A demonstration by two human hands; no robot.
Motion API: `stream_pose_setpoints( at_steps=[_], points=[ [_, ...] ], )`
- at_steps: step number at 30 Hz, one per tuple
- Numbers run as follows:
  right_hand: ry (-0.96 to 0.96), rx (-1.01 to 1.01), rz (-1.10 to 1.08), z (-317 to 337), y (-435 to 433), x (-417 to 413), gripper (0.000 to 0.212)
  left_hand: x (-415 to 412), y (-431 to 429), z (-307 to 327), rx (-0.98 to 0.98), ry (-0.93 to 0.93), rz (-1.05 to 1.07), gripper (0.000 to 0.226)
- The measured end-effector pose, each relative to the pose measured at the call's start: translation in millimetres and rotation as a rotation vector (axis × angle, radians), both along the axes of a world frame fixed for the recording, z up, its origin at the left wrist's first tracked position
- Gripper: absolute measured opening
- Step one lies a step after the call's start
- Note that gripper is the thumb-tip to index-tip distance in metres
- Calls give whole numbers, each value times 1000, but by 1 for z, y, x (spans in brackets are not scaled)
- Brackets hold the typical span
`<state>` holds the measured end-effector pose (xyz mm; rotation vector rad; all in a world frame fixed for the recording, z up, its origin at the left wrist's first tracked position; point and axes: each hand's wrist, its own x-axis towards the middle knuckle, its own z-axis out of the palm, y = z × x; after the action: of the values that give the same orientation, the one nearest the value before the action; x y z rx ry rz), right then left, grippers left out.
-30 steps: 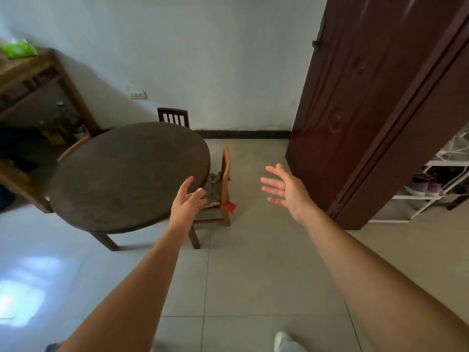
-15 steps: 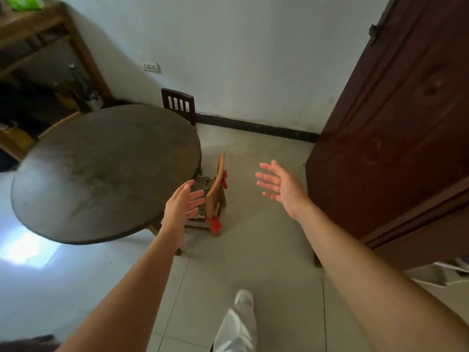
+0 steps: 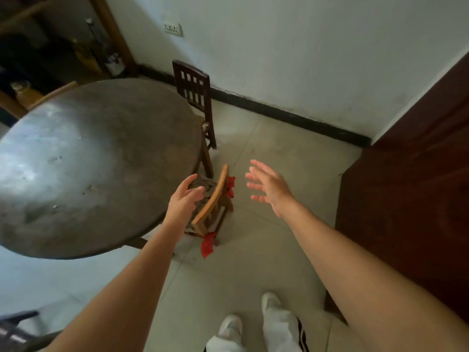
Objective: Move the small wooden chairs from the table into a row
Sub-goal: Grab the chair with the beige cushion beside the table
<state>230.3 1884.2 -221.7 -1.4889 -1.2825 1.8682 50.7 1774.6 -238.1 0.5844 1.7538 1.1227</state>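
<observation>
A small light wooden chair (image 3: 211,205) with red ribbons on its back stands tucked at the right edge of the round dark table (image 3: 96,163). A grey cushion lies on its seat. My left hand (image 3: 184,201) hovers open over that seat, just left of the backrest. My right hand (image 3: 267,186) is open in the air to the right of the backrest, not touching it. A dark slatted chair (image 3: 194,90) stands at the table's far side near the wall. Another light chair back (image 3: 54,92) shows past the table's far left rim.
A dark wooden door (image 3: 416,189) stands close on the right. A white wall with a black skirting and a socket (image 3: 172,29) lies ahead. A wooden shelf unit (image 3: 58,47) with clutter fills the back left. My legs and shoes (image 3: 256,326) are on the tiled floor below.
I have stepped closer to the table. Both open hands have come nearer to the light chair, the left one now over its seat.
</observation>
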Motion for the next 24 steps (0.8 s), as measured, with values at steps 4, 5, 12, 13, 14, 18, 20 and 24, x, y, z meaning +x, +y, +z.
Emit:
stream_pose_setpoints(
  at_steps=[4,5,12,13,14,18,20,24],
  points=[
    [-81,-14,137,-71,42,-29,64,-5,37,-72,-199,169,-106,68],
    [-102,-20,167,-86,47,-36,69,-6,43,-86,-253,241,-164,73],
    [-186,-39,298,-208,58,-102,101,-15,62,-192,-542,690,-527,77],
    [-199,-5,289,-218,56,-112,107,-16,60,-200,-532,721,-547,71],
    [-221,44,273,-227,52,-122,113,-18,60,-207,-512,751,-562,67],
    [-315,187,146,-245,42,-147,113,-27,60,-220,-464,840,-641,72],
    [-338,216,144,-245,41,-148,109,-27,60,-218,-457,872,-677,71],
    [-312,349,218,-236,39,-128,108,-7,56,-207,-445,890,-676,69]
  ],
)
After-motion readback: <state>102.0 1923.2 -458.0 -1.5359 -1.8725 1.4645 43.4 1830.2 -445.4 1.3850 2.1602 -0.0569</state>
